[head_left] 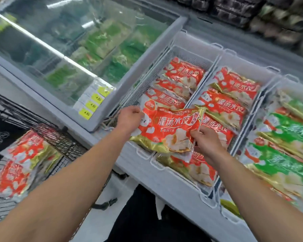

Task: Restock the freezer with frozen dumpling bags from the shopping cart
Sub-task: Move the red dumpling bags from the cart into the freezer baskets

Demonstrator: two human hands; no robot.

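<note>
Bag (168, 131) in both hands: you are holding one red dumpling pack over the near end of the left basket (147, 81) in the freezer (164, 182), just above the red packs already lying there. Your left hand (129, 117) is pinching its far-left edge, fingers curled onto the film; your right hand (206, 142) is gripping the near-right corner, fingers curled round the seam. More red packs are waiting in the cart (59, 144) at near left, and green packs are filling the basket at right.

Judging by the sagging, crinkled film, the bag is behaving as a soft, loose-filled pouch: moderately heavy, floppy in the middle, probably slick with frost. Two opposite edges, as you are taking it, look like the sound hold; a single corner pinch could let it slide or tear at the seam. The dumplings inside may crack if dropped, so lowering it flat seems wise.
</note>
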